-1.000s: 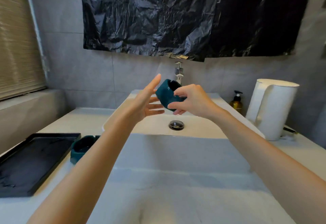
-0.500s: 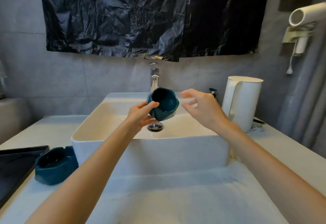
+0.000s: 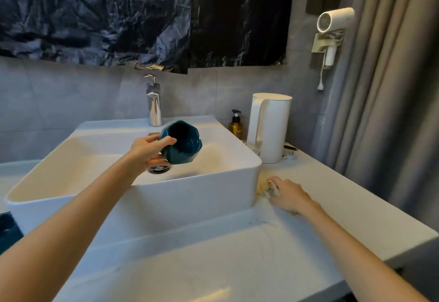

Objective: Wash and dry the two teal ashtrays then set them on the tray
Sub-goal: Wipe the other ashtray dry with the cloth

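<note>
My left hand (image 3: 148, 151) grips a teal ashtray (image 3: 181, 143) by its rim and holds it tilted above the white sink basin (image 3: 197, 192), over the drain (image 3: 159, 168). My right hand (image 3: 286, 193) is down on the counter just right of the basin, its fingers curled round a yellow cloth (image 3: 263, 186). A sliver of the second teal ashtray (image 3: 8, 230) shows at the far left edge. The tray is out of view.
A chrome tap (image 3: 154, 104) stands behind the basin. A brown pump bottle (image 3: 236, 124) and a white kettle (image 3: 269, 127) sit at the back right of the counter (image 3: 332, 197). A hair dryer (image 3: 332, 26) hangs on the wall beside a curtain (image 3: 392, 88).
The ashtray passed from my right hand to my left. My right hand dropped to the counter and took hold of the yellow cloth. The view swung right, losing the tray.
</note>
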